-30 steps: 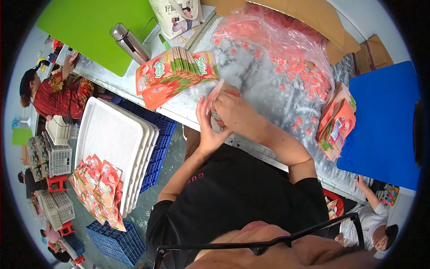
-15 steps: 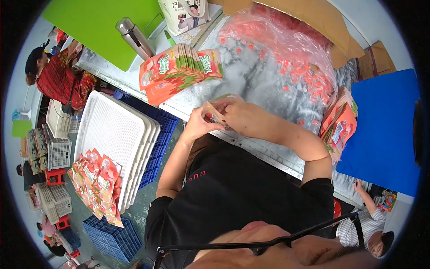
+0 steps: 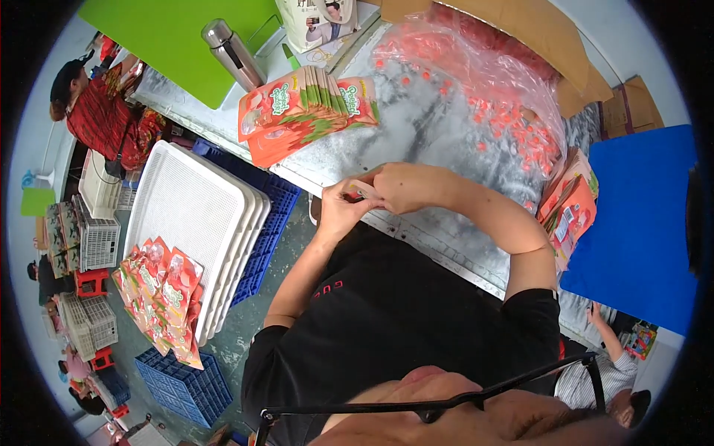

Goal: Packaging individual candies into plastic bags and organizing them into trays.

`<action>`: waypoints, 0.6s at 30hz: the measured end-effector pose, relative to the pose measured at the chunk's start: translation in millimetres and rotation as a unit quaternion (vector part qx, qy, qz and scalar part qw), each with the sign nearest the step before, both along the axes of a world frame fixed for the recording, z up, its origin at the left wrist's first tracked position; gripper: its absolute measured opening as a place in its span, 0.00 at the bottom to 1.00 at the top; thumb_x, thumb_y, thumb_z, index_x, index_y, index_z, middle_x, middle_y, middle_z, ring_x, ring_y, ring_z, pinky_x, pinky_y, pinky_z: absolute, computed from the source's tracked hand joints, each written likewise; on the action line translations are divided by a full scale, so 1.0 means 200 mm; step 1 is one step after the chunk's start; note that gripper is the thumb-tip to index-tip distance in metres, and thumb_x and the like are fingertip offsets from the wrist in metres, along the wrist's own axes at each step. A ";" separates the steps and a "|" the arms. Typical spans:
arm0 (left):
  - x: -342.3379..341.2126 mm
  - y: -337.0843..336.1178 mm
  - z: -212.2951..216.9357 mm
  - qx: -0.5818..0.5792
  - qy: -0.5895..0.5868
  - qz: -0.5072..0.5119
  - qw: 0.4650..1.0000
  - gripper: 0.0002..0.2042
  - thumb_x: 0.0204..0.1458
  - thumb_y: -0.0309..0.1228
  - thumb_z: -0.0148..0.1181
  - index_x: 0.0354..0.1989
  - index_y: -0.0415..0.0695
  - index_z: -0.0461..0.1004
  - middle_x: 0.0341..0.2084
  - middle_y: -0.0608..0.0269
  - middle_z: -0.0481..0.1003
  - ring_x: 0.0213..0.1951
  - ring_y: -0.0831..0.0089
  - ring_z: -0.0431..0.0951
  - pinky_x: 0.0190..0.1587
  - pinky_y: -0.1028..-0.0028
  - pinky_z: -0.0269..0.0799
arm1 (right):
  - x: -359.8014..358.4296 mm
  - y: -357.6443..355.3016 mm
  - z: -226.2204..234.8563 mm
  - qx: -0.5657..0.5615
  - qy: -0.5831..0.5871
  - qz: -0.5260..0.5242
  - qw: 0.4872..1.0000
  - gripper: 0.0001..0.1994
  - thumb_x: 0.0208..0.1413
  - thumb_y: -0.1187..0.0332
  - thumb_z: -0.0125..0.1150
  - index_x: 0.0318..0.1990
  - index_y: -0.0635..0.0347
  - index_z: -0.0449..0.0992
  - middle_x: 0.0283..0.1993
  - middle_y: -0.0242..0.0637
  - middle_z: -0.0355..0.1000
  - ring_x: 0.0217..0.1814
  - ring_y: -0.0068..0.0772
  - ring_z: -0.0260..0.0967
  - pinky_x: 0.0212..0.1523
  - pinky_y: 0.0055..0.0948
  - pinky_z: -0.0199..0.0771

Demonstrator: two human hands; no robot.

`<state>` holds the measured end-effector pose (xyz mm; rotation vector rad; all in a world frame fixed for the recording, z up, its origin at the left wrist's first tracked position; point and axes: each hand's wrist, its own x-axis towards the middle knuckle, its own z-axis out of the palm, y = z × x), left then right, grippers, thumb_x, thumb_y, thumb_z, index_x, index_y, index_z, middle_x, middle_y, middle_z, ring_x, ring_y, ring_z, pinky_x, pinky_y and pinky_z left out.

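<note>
At the table's front edge, my left hand [image 3: 343, 211] and my right hand [image 3: 399, 189] meet around a small snack pouch [image 3: 363, 191]. Fingers of both hands pinch its top edge; most of the pouch is hidden behind them. Beyond my left hand lies a fanned stack of red and green pouches [image 3: 301, 111] on the table [image 3: 416, 149]. Many small red-orange pieces [image 3: 520, 137] are scattered to the right, some spilling from a clear plastic bag [image 3: 476, 52]. Another bundle of pouches [image 3: 571, 204] stands by my right forearm.
A steel thermos [image 3: 233, 56] and a printed bag [image 3: 316, 22] stand at the back. White stacked trays [image 3: 190, 186] on my left bear a pile of pouches [image 3: 160, 297]. A blue crate [image 3: 186, 386] sits on the floor. Blue board [image 3: 632, 230] at right; other people work farther off.
My hands have closed together over the pouch, which showed an open mouth before. Now its top is pinched and less of it shows. The whole view has shifted slightly.
</note>
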<state>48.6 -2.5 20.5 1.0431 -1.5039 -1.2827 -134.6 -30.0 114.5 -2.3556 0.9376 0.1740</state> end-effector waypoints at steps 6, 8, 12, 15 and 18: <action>0.04 -0.01 0.07 0.060 0.050 0.046 0.996 0.10 0.46 0.17 0.74 0.36 0.32 0.81 0.33 0.56 0.85 0.34 0.76 0.84 0.38 0.76 0.81 | -0.12 0.17 0.17 -0.168 -0.299 -0.123 0.931 0.23 0.55 0.73 0.66 0.60 0.62 0.74 0.56 0.50 0.76 0.55 0.51 0.75 0.49 0.41 0.80; 0.04 -0.01 0.09 0.069 0.073 0.083 0.991 0.11 0.46 0.17 0.74 0.39 0.32 0.81 0.35 0.56 0.85 0.34 0.76 0.83 0.37 0.76 0.81 | -0.13 0.16 0.12 -0.210 -0.327 -0.267 0.882 0.16 0.56 0.74 0.67 0.52 0.64 0.79 0.49 0.45 0.79 0.50 0.42 0.78 0.48 0.37 0.79; 0.02 0.00 0.10 0.102 0.126 0.079 0.984 0.11 0.48 0.18 0.73 0.40 0.33 0.82 0.33 0.62 0.84 0.33 0.79 0.82 0.38 0.76 0.79 | -0.16 0.14 -0.09 0.133 -0.415 -0.420 0.796 0.11 0.59 0.74 0.67 0.48 0.67 0.82 0.39 0.37 0.81 0.38 0.24 0.79 0.38 0.27 0.80; 0.04 -0.01 0.08 0.162 0.119 0.082 0.976 0.09 0.50 0.20 0.72 0.40 0.33 0.82 0.34 0.62 0.84 0.34 0.77 0.82 0.39 0.75 0.79 | -0.15 0.14 -0.23 0.071 -0.487 -0.384 0.781 0.08 0.63 0.72 0.66 0.45 0.68 0.82 0.32 0.33 0.80 0.30 0.18 0.76 0.30 0.23 0.79; 0.10 -0.04 0.04 0.123 0.169 0.009 0.978 0.09 0.57 0.25 0.69 0.44 0.34 0.83 0.36 0.59 0.84 0.35 0.77 0.83 0.41 0.75 0.80 | -0.18 0.15 -0.27 0.159 -0.462 -0.432 0.758 0.07 0.62 0.73 0.66 0.43 0.67 0.82 0.34 0.31 0.80 0.34 0.16 0.74 0.34 0.19 0.75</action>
